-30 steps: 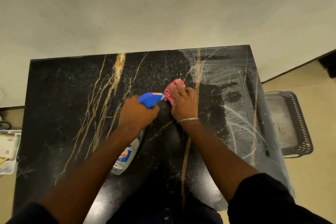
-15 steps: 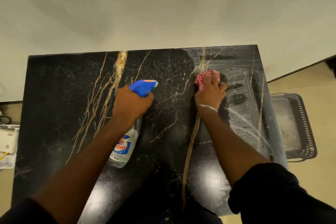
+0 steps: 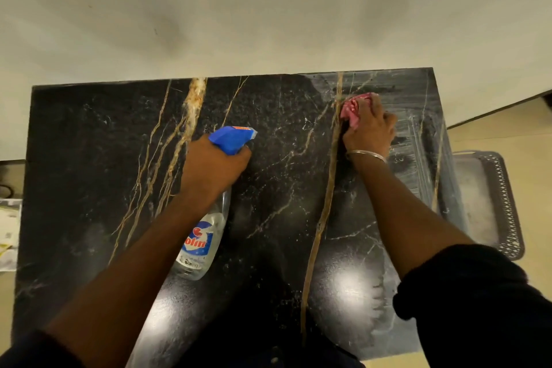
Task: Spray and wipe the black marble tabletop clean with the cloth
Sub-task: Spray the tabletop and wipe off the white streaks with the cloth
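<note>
right hand clamps the pink cloth against the tabletop at 1 o'clock. left hand grips the spray bottle at centre. judgement: hazy streaks from 1 to 4 o'clock look part-wiped; the 9 o'clock half appears untouched.

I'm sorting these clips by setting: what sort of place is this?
Likely an indoor home or office room: black gold-veined marble tabletop against a plain pale wall, grey lattice-edged plastic tray beside it.
</note>
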